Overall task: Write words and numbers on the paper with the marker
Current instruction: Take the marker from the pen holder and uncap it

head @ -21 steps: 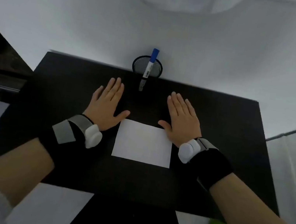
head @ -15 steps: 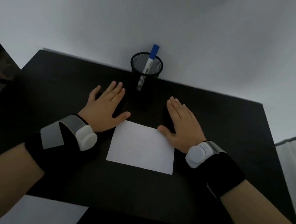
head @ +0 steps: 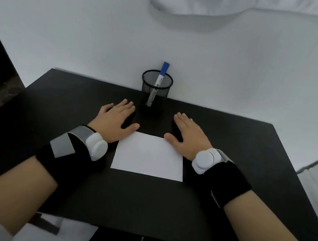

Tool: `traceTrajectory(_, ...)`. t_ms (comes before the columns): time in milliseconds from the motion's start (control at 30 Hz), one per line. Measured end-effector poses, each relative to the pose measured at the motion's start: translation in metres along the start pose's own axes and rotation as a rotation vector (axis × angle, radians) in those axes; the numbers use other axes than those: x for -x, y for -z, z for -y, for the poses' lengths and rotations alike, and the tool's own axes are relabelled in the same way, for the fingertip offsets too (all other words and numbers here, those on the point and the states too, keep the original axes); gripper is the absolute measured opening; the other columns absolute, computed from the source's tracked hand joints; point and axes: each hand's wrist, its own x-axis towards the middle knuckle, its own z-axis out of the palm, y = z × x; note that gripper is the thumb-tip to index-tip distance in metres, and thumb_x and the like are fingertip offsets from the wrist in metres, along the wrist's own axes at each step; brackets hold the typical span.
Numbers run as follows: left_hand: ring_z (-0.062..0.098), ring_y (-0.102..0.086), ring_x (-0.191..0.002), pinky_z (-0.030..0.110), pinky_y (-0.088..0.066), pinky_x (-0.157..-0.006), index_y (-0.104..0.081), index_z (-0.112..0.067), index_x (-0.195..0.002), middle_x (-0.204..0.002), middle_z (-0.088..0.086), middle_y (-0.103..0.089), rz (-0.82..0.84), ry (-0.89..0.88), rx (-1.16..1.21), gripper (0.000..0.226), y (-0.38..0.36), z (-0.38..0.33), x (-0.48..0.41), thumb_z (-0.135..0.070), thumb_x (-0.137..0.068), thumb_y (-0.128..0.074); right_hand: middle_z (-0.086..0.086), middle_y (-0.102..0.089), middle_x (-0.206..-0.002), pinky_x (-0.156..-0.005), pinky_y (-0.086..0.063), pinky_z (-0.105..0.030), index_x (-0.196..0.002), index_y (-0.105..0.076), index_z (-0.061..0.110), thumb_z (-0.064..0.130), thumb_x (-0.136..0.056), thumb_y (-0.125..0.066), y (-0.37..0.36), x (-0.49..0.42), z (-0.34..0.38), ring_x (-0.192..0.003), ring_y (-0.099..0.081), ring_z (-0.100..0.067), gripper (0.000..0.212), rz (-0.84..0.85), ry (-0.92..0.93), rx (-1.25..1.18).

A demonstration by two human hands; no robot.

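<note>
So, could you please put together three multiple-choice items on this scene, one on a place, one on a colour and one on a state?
1. Where is the marker?
A. On the paper
B. In the mesh cup
C. In the right hand

2. What colour is the marker's cap?
A. Blue
B. Red
C. Green

3. How are the hands?
A. Both gripping the marker
B. One lifting the paper
C. Both flat and empty on the table

Answers:
1 B, it stands in the cup at the table's far edge.
2 A, the end above the rim is blue.
3 C, the left hand and right hand lie open beside the blank paper.
</note>
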Motion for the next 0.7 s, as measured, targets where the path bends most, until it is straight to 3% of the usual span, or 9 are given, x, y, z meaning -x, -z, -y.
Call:
traceTrajectory(233, 0.006, -0.007, -0.146, 0.038, -0.004, -0.119, -0.023, -0.024, -0.149, -0.159, -0.008, -0.016, -0.016, -0.005, -0.005, 0.067, 0.001, 0.002, -0.001, -0.058, -0.092, -0.032, -0.003, -0.020, -0.163, -0.123, -0.011, -0.035, -0.154, -0.022, 0.014, 0.056, -0.096, -0.039, 0.012, -0.011, 0.005, -0.150, -0.015, -0.017, 0.073, 0.004, -0.043, -0.064)
traceTrajectory(333, 0.006, -0.008, -0.146, 0.039, -0.004, -0.118, -0.024, -0.023, -0.148, -0.159, -0.007, -0.018, -0.022, -0.005, 0.014, 0.068, 0.002, 0.003, -0.002, -0.058, -0.091, -0.034, -0.007, -0.045, -0.150, -0.114, -0.030, -0.040, -0.145, -0.041, 0.012, 0.050, -0.097, -0.043, 0.034, -0.029, 0.011, -0.138, -0.041, -0.025, 0.061, -0.189, -0.093, -0.117)
traceTrajectory(433, 0.006, -0.008, -0.146, 0.039, -0.004, -0.118, -0.026, -0.023, -0.148, -0.158, -0.007, -0.018, -0.021, -0.007, 0.016, 0.067, 0.002, 0.004, -0.003, -0.058, -0.091, -0.034, -0.012, -0.059, -0.129, -0.099, -0.043, -0.038, -0.127, -0.054, 0.009, 0.037, -0.098, -0.050, 0.064, -0.061, 0.018, -0.118, -0.055, -0.030, 0.041, -0.381, -0.105, -0.203)
traceTrajectory(533, 0.006, -0.008, -0.146, 0.040, -0.004, -0.119, -0.026, -0.024, -0.147, -0.158, -0.008, -0.019, -0.029, -0.007, 0.021, 0.066, 0.002, 0.003, -0.003, -0.058, -0.091, -0.034, -0.012, -0.062, -0.117, -0.085, -0.044, -0.032, -0.119, -0.056, 0.008, 0.026, -0.097, -0.052, 0.089, -0.092, 0.025, -0.104, -0.060, -0.029, 0.028, -0.458, -0.095, -0.287)
traceTrajectory(700, 0.006, -0.009, -0.146, 0.041, -0.005, -0.119, -0.026, -0.024, -0.147, -0.158, -0.008, -0.019, -0.030, -0.006, 0.020, 0.066, 0.002, 0.002, -0.003, -0.058, -0.091, -0.034, -0.011, -0.063, -0.117, -0.083, -0.043, -0.030, -0.126, -0.055, 0.010, 0.019, -0.098, -0.052, 0.104, -0.115, 0.037, -0.104, -0.060, -0.028, 0.030, -0.407, -0.052, -0.284)
